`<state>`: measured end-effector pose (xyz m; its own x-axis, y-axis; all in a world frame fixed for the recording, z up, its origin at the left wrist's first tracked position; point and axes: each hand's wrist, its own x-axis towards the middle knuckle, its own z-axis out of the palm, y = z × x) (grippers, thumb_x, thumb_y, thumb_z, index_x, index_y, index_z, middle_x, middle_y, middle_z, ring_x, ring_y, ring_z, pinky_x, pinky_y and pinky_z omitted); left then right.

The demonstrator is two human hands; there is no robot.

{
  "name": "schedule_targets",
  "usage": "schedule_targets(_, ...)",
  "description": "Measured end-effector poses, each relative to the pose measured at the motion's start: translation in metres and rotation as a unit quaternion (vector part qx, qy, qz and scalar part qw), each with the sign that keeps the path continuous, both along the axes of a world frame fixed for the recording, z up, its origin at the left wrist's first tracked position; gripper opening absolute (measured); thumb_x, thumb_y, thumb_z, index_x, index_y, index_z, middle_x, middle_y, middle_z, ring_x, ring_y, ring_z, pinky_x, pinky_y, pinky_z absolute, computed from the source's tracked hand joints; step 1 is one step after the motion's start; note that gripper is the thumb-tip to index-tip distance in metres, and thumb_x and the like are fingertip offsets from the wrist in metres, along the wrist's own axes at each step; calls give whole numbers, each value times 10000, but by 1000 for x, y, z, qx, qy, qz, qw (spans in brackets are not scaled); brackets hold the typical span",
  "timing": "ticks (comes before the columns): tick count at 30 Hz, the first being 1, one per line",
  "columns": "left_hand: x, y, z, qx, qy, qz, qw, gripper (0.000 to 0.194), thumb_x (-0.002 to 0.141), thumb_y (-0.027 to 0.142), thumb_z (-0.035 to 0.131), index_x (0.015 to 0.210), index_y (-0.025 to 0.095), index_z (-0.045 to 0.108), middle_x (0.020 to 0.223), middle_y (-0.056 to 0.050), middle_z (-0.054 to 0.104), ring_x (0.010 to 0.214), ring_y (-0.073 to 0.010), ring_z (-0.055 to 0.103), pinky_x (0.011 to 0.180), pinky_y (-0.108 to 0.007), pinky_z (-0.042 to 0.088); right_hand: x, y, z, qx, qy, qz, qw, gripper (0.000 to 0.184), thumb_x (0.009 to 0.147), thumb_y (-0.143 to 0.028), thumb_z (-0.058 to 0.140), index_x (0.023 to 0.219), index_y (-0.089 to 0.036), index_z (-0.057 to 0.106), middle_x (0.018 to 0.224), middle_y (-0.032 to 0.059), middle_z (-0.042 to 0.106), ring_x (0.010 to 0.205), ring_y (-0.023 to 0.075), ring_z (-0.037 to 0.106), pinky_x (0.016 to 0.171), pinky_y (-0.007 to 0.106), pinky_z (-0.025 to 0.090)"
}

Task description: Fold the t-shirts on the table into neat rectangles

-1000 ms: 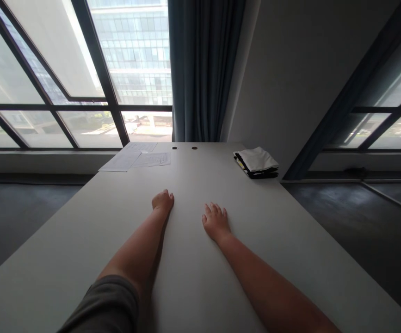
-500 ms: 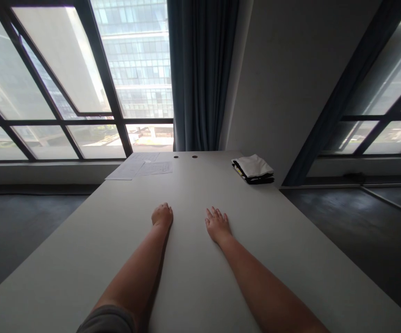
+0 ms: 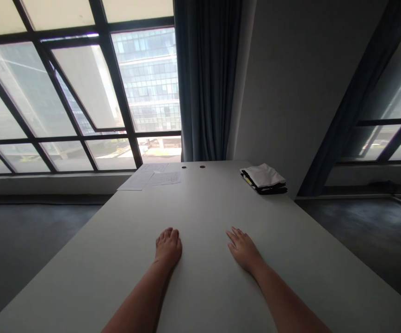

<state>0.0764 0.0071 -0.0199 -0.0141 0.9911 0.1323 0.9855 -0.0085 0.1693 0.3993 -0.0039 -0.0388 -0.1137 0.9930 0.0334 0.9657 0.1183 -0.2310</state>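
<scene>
Head view: a pale, smooth tabletop (image 3: 203, 296) is seen beneath and between both hands, a soft sheen being spread over its middle. The left hand (image 3: 169, 248) is held back upward with fingers bent and foreshortened; whether it is clenched cannot be told. The right hand (image 3: 243, 252) is released, its fingers extended and slightly parted. Beyond the right hand, toward the far right corner, a folded cloth stack (image 3: 264, 175) is placed: white on top, black layers below, a yellow patch shown at its left side. Beyond the left hand, overlapping paper sheets (image 3: 132, 180) are laid flat, faint dark markings being visible. Two dark round holes (image 3: 202, 167) are set near the far edge, ahead of both hands.
</scene>
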Motion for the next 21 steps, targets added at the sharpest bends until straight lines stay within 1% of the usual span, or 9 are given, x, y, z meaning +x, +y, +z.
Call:
schedule_targets(3,3,7,0,-28,-4,0,1000,482,983,320,460,1452,261,557,1594,-101,467,1463,-278,407,1222,-446,248,-1,4,2,2,2,-2,1000,595,961,-319,437,1538,-197,519,1640,129,403,1516,289,358,1253,473,213)
schedule_targets(6,3,11,0,-38,-4,-17,999,503,988,322,439,1475,257,547,1618,-97,444,1507,-274,357,1252,-459,200,2,8,5,0,7,14,1000,594,947,-327,456,1522,-203,539,1629,122,421,1503,275,377,1251,455,223)
schedule_targets(11,1,11,-1,-43,-7,-24,999,522,977,337,451,1484,252,545,1623,-98,440,1518,-270,342,1262,-457,188,6,11,9,4,21,27,999,592,926,-337,480,1490,-185,576,1607,127,449,1482,269,400,1249,428,229)
schedule_targets(16,3,12,-1,-45,-5,-22,999,530,974,332,444,1485,237,548,1623,-108,435,1521,-298,334,1255,-486,200,3,11,13,12,33,21,999,578,912,-337,506,1459,-182,610,1576,139,484,1450,272,436,1234,413,258)
schedule_targets(21,3,11,-1,-49,2,-25,998,535,984,345,428,1496,236,540,1634,-111,417,1529,-295,323,1258,-482,201,-2,9,14,11,26,13,1000,568,908,-346,515,1444,-196,624,1567,150,489,1447,286,436,1232,437,251)
